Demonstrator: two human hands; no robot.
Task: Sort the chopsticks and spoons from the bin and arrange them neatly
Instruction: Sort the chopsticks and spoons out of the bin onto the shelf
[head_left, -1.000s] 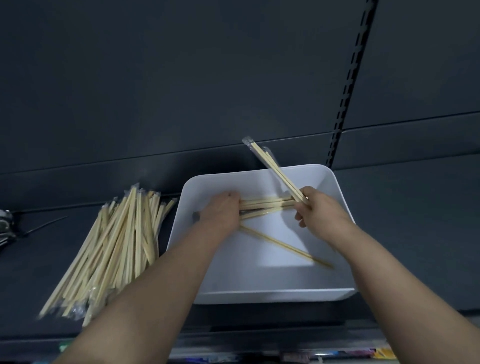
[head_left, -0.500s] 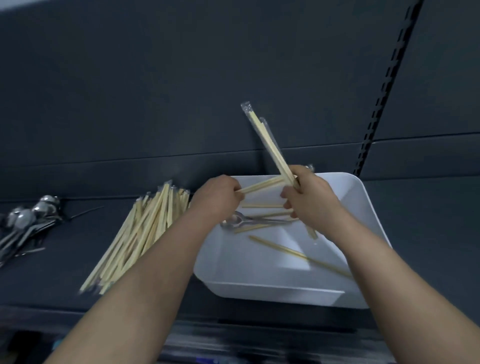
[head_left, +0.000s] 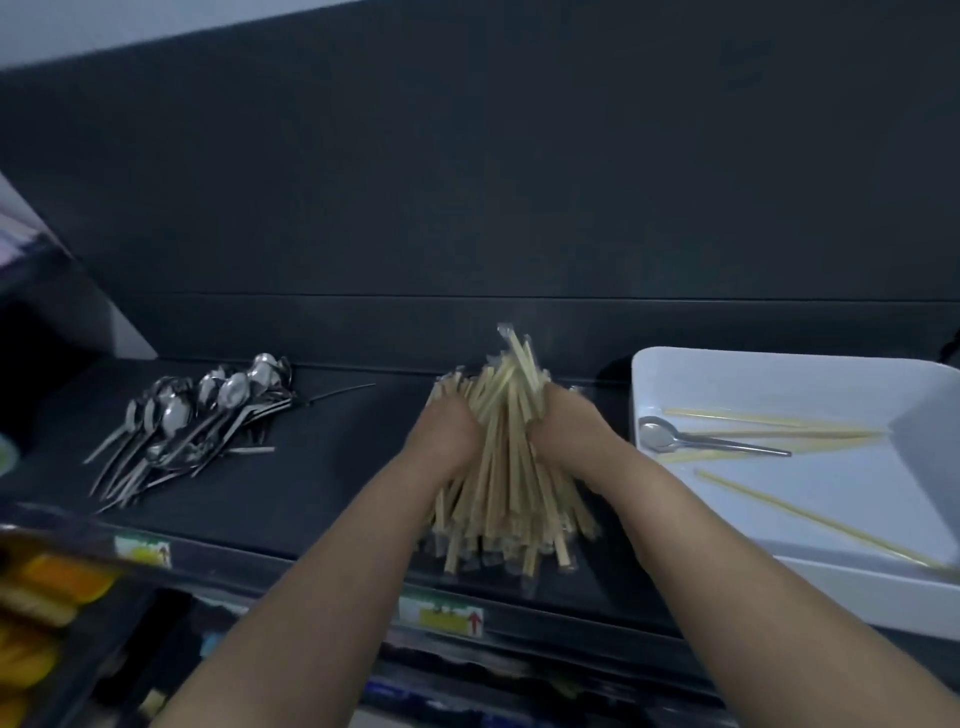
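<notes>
Gathering the chopstick pile (head_left: 506, 483) on the shelf (head_left: 337, 467), the left hand (head_left: 449, 439) and right hand (head_left: 563, 434) clasp it from either side, fingertips buried among the sticks. Sorting looks nearly done. The pile holds dozens, too many to count, and the spoon heap (head_left: 197, 415), perhaps a dozen, lies well to the left. The white bin (head_left: 857, 483) holds one single spoon (head_left: 675, 440) and about four loose chopsticks (head_left: 779, 432).

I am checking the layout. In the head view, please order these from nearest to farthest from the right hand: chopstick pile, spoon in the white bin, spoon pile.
1. chopstick pile, centre, in the grip of the right hand.
2. spoon, in the white bin, to the right.
3. spoon pile, far left.
</notes>
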